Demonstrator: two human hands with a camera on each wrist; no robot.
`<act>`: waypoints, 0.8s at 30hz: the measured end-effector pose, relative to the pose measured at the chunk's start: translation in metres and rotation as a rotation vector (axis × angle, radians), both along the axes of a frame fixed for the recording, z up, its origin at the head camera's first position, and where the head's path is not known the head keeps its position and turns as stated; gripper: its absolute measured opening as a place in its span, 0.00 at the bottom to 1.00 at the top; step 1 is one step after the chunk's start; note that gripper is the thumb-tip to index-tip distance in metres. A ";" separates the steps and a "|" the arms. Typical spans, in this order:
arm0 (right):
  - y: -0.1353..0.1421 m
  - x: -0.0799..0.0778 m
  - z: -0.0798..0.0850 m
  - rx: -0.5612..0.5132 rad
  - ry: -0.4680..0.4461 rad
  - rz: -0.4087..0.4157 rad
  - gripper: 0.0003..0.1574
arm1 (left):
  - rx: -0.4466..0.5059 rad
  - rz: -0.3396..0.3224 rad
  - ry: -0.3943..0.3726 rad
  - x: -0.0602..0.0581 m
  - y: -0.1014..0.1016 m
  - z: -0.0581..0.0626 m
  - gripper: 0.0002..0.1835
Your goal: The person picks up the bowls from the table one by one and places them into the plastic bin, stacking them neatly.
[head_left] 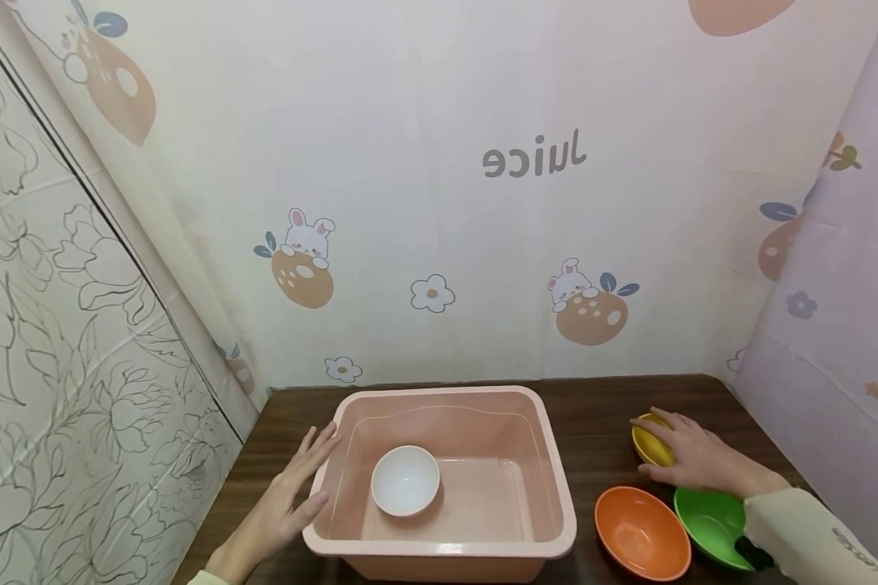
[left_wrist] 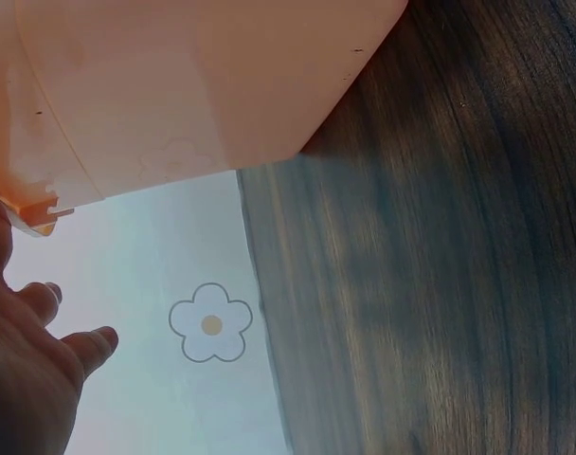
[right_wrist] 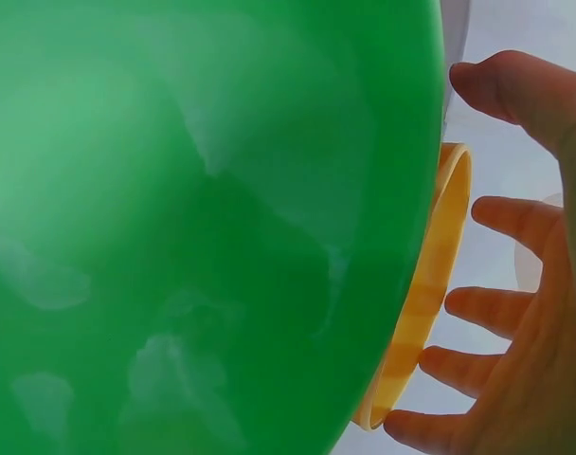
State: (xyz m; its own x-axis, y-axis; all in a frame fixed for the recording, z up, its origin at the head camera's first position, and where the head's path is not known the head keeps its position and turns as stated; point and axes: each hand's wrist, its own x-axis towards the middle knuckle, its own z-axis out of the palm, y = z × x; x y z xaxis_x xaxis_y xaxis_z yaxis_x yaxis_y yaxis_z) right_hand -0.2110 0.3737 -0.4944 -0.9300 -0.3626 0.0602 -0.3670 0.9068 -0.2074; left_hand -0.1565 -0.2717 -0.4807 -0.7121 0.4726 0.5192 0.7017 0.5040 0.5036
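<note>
A pink plastic basin (head_left: 483, 496) stands on the table with a small white bowl (head_left: 406, 479) inside, towards its left. By the basin's left rim is my left hand (head_left: 287, 492), fingers extended; in the left wrist view a finger meets the rim. My right hand (head_left: 691, 455) spreads over a yellow bowl (head_left: 651, 445), its fingers just above or at the rim. The right wrist view shows those spread fingers beside the yellow bowl (right_wrist: 425, 294), partly hidden behind a green bowl (right_wrist: 203, 227). In front lie an orange bowl (head_left: 641, 532) and the green bowl (head_left: 713, 520), partly under my right forearm.
The dark wooden table (head_left: 593, 414) ends at a printed cloth backdrop (head_left: 439, 203) behind it. More cloth (head_left: 834, 325) hangs at the right, and a flower-patterned panel (head_left: 80, 325) closes off the left. The bowls sit close together right of the basin.
</note>
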 end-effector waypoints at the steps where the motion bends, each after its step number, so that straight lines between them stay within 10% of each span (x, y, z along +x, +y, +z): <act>1: 0.000 -0.001 -0.001 0.001 -0.001 0.001 0.46 | -0.001 0.002 0.002 0.000 0.000 0.000 0.36; 24: 0.007 -0.016 -0.005 0.023 -0.049 0.013 0.43 | 0.018 -0.032 0.029 -0.002 0.000 -0.001 0.36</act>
State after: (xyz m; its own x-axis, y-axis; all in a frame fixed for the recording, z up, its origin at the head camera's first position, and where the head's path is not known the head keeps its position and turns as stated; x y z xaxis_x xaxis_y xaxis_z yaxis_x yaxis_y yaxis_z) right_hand -0.2268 0.3808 -0.4991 -0.9267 -0.3758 0.0060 -0.3690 0.9066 -0.2049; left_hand -0.1583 -0.2718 -0.4820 -0.6814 0.4851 0.5481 0.7317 0.4722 0.4916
